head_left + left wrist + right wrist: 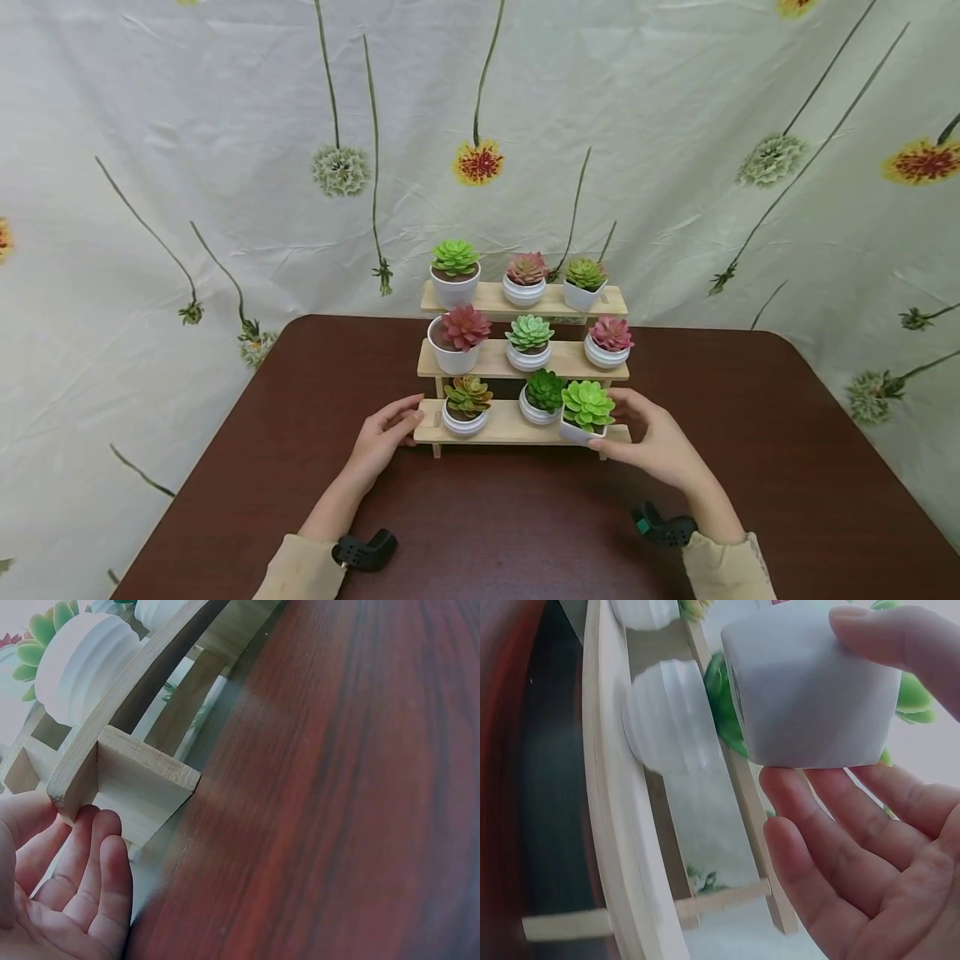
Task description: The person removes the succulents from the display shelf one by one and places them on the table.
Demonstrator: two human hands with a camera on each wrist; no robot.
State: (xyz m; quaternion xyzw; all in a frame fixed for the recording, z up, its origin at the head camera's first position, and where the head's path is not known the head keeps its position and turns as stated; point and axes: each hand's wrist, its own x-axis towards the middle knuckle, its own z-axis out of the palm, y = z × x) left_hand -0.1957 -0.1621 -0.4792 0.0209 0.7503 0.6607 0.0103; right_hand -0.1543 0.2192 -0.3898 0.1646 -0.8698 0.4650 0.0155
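Note:
A three-tier wooden plant stand carries small potted succulents. At the left end of its lowest shelf, my left hand pinches the board, thumb on top and fingertips at the underside in the left wrist view. My right hand holds a bright green potted succulent over the right end of that same shelf. In the right wrist view its smooth white pot sits between the thumb and fingers, apart from the board. Just left of it stands a dark green succulent in a ribbed white pot.
A brownish-green succulent stands at the lowest shelf's left. The middle shelf bears a red succulent, a pale green one and a pink one. More pots fill the top shelf. Behind the dark wooden table hangs a flowered cloth.

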